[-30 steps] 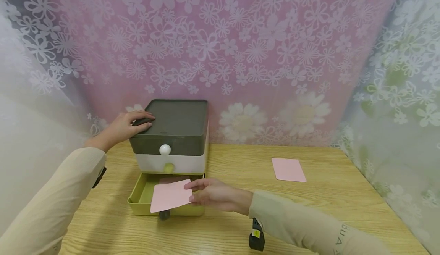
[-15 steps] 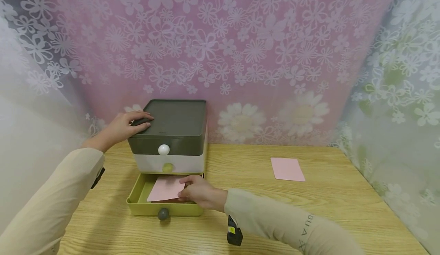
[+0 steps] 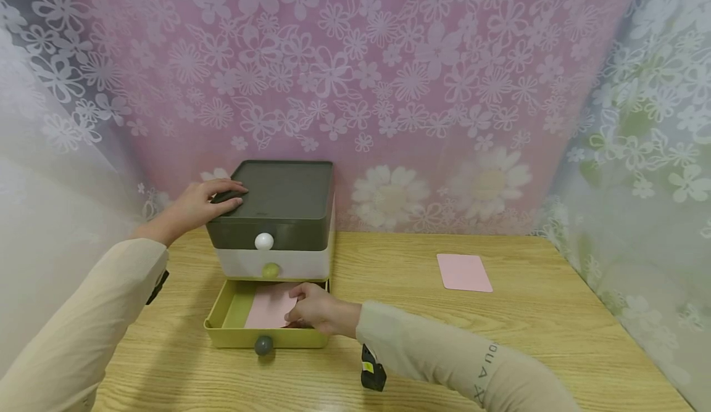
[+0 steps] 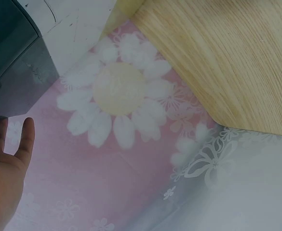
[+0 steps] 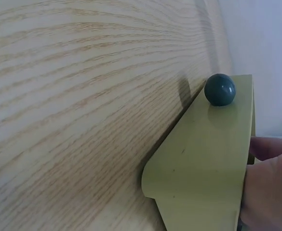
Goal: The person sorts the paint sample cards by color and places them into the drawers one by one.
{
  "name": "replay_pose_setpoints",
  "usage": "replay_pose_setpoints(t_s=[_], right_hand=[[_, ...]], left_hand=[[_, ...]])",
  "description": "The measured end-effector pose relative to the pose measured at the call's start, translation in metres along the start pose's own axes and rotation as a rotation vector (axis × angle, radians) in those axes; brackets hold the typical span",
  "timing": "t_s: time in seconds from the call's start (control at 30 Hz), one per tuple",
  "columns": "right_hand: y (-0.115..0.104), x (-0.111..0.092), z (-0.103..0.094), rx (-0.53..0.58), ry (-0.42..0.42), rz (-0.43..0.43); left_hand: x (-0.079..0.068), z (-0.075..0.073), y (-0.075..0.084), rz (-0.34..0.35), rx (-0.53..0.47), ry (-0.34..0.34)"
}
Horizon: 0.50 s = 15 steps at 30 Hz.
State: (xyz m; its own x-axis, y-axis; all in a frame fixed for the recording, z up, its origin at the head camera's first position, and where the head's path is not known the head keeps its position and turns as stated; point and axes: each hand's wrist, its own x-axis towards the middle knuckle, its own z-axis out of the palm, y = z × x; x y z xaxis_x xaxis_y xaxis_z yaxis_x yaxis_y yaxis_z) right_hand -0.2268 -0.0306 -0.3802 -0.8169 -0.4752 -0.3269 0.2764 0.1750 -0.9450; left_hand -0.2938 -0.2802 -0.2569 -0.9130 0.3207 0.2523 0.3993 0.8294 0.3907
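A small drawer unit (image 3: 283, 190) with a dark grey top section stands at the left of the table. My left hand (image 3: 208, 202) rests on its top at the left front corner; its fingers (image 4: 25, 144) show beside the dark box in the left wrist view. The bottom drawer, a yellow-green drawer (image 3: 222, 338) with a dark grey knob (image 3: 263, 345), is pulled out. Inside it lies a pink card (image 3: 266, 310), its right edge pinched by my right hand (image 3: 319, 310). In the right wrist view the drawer front partly hides that hand.
Another pink card (image 3: 465, 272) lies flat on the wooden table (image 3: 400, 313) at the right. Above the drawer are a white section (image 3: 239, 264) with a green knob and the grey one with a white knob (image 3: 263, 241). Flowered cloth hangs behind and at the sides.
My right hand has moved left and down, bringing the pink card from above the drawer front into the drawer. My left hand has stayed on the unit's top.
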Motion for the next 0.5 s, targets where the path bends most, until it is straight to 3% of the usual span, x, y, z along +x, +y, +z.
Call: replay_pose_setpoints(t_s=[0.5], right_hand=[[-0.008,-0.012,0.001,-0.119,0.027,-0.008]], left_hand=[[0.0,0.001,0.0,0.005,-0.003,0.006]])
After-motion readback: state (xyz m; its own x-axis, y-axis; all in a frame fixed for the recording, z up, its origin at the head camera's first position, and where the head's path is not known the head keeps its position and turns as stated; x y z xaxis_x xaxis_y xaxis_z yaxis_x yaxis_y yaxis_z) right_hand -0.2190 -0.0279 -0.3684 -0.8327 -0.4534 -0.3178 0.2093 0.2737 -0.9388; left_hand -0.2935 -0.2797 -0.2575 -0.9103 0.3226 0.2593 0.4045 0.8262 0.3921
